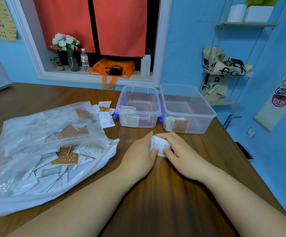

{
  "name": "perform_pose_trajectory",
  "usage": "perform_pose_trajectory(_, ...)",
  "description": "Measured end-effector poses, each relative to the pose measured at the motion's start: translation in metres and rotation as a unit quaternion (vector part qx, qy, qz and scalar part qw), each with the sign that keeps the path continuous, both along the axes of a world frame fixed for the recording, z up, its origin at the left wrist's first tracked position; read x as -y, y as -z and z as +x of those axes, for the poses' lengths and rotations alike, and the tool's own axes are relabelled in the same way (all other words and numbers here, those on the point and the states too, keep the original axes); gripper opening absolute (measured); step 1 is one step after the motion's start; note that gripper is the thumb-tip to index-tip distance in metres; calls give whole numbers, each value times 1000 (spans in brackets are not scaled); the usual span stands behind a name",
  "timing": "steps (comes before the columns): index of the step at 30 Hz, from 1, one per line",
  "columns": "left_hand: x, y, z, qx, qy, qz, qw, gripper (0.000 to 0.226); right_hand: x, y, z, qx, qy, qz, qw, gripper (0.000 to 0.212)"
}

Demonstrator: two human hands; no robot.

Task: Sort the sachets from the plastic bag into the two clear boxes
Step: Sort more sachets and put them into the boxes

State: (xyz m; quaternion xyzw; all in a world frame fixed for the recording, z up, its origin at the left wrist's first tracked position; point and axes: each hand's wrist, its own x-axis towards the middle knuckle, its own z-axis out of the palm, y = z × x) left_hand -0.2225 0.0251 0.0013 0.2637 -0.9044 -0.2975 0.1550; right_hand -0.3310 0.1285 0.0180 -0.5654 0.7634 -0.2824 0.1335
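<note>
A small stack of white sachets [159, 145] sits on the wooden table [164, 199], held between my left hand [138, 155] and my right hand [180, 152], fingers and thumbs curled round its sides. A large clear plastic bag [41, 151] full of white and brown sachets lies at the left. Beyond my hands stand two clear boxes side by side. The left box [138, 106], with blue clips, holds some white sachets. The right box [186, 108] holds brown sachets against its near wall.
Several loose sachets [104, 113] lie between the bag's far end and the left box. A window ledge behind carries a vase of flowers [67, 48], a water bottle [84, 60] and an orange bag [113, 67]. The table's right edge runs close past the right box.
</note>
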Motion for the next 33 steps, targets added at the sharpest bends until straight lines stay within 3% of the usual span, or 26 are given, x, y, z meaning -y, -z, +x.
perform_pose_trajectory(5,-5,5,-3,39,3,-57,998,61,0,-1,2,4,-27,4,1000,46)
perform_pose_trajectory(10,-4,1,1,-10,-5,-52,999,46,-4,-4,0,56,-26,-3,998,39)
perform_pose_trajectory(17,-3,-1,1,33,-2,-99,995,43,-4,-5,-4,-34,-17,13,999,34)
perform_pose_trajectory(24,-9,-6,1,70,1,-142,987,45,-5,-8,-3,-57,-13,32,998,35)
perform_pose_trajectory(28,-7,-11,3,84,19,-125,988,43,-3,-10,-4,-67,-12,44,997,34)
perform_pose_trajectory(33,-8,-46,19,22,31,2,999,53,-3,-23,-5,-16,-20,53,998,30)
